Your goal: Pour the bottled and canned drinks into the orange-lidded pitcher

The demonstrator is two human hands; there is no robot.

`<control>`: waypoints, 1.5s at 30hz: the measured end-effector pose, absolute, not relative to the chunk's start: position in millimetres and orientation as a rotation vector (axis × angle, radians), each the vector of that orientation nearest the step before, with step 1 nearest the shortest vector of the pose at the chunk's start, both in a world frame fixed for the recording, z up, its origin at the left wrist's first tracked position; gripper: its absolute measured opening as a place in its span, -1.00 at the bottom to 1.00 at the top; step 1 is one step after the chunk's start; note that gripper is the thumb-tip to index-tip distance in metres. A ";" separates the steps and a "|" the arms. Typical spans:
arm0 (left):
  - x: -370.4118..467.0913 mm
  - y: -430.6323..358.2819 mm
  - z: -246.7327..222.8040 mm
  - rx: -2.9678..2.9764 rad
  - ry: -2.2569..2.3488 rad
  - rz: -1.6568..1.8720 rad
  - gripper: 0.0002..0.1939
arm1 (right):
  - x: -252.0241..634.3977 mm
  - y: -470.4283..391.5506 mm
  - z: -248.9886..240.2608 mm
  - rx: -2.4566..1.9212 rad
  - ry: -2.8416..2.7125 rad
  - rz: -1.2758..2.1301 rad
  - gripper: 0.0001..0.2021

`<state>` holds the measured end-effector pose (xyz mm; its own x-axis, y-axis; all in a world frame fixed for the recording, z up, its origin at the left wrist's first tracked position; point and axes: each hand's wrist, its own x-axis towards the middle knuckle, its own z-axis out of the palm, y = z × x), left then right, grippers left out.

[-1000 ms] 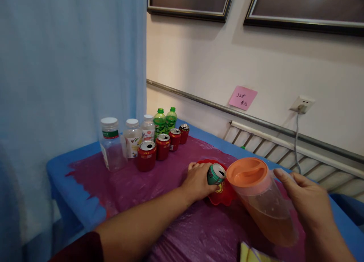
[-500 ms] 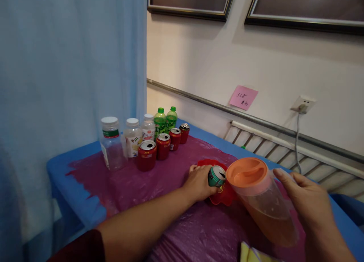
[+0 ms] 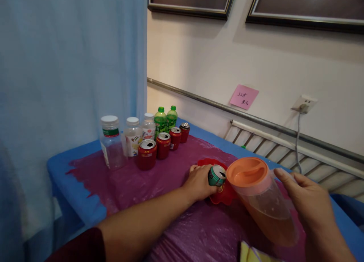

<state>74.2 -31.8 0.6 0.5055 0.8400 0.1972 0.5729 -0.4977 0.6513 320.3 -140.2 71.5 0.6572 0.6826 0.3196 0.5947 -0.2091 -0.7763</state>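
Observation:
My left hand is wrapped round a green drink can, whose opened top leans to the right. Beneath the can lies a red scalloped plate on purple plastic sheeting. On the right, my right hand grips a clear pitcher on its handle side; the handle itself is mostly hidden. The pitcher has an orange lid and brownish liquid inside. It tilts left, with its lid edge close to the can's opening. Whether liquid is flowing I cannot make out.
Several red cans stand in a row at the back left. Behind them are clear white-capped jars and two green bottles. A yellow cloth lies at the near edge. A radiator runs along the wall.
Almost nothing differs. Both hands, the can and the tilted pitcher hold their places; the view has shifted very slightly.

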 end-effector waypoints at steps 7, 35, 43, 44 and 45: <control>74.4 -32.4 1.2 2.226 1.159 0.666 -0.42 | 319.6 -140.9 71.8 -1.887 -1.031 0.074 -0.49; 74.7 -30.7 -1.0 2.212 1.148 0.667 -0.45 | 316.8 -142.4 72.6 -1.920 -0.991 0.130 -0.49; 74.6 -31.0 0.2 2.215 1.152 0.654 -0.46 | 318.1 -141.7 72.3 -1.947 -0.983 0.132 -0.51; 74.7 -31.0 0.1 2.216 1.151 0.655 -0.46 | 318.1 -141.5 72.2 -1.944 -0.983 0.127 -0.50; 74.8 -30.9 -0.2 2.216 1.148 0.657 -0.45 | 317.9 -141.3 72.1 -1.940 -0.985 0.123 -0.50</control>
